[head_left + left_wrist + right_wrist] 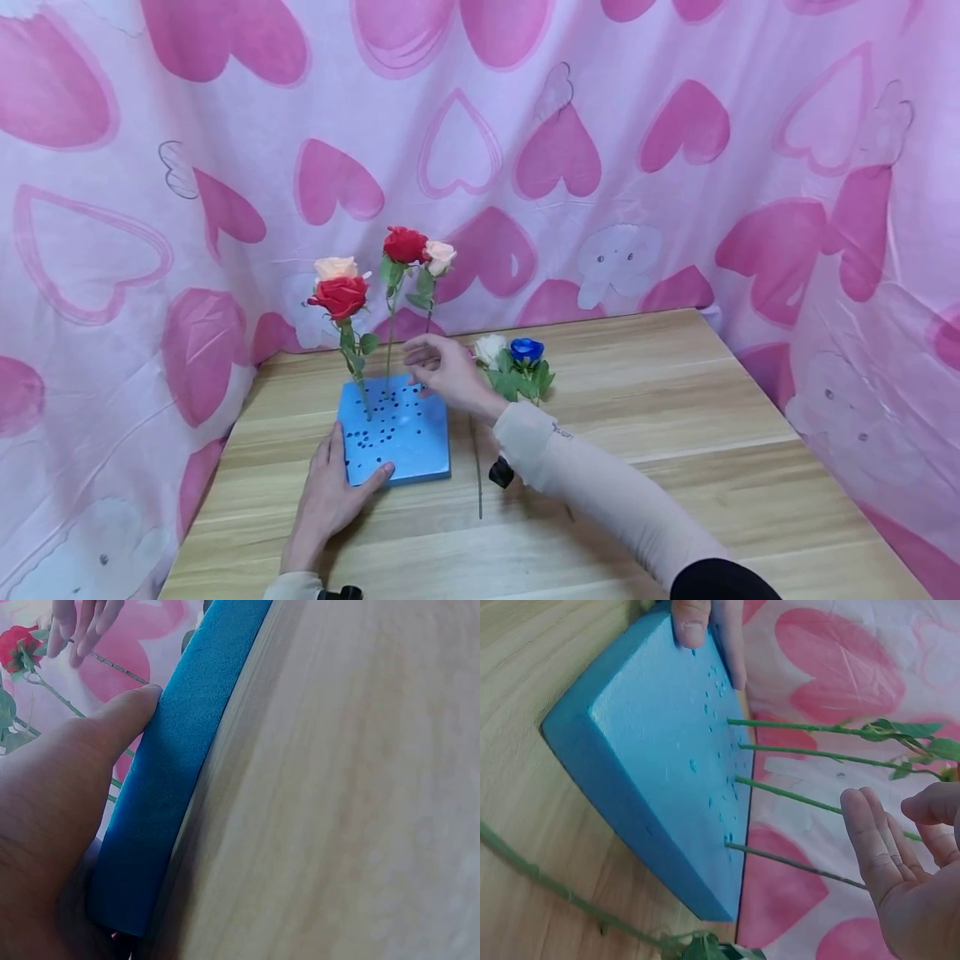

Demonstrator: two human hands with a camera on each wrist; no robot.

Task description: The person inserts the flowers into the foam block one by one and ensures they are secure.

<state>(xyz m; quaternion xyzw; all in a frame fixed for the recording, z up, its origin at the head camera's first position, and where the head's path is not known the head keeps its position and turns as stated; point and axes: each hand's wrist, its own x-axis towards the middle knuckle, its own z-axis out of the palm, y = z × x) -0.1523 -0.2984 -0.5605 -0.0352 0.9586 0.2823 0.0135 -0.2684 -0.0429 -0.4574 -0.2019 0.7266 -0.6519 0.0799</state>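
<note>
On the table, a blue foam block [408, 450] dotted with holes carries several upright artificial roses. A red rose [339, 298] and a peach rose [335, 267] stand at its left; another red rose [405, 245] and a pale pink rose [440, 257] rise at the back. My left hand [330, 493] grips the block's near left corner, thumb [124, 716] on the holed face and fingers along the side. My right hand [452, 375] is over the back right part, beside the pale pink rose's stem [795, 864], thumb and fingers apart.
A white rose [490, 350] and a blue rose [527, 350] lie right of the block, their stems pointing toward me under my right forearm. A heart-patterned cloth [637, 192] hangs behind and beside the wooden table [675, 400].
</note>
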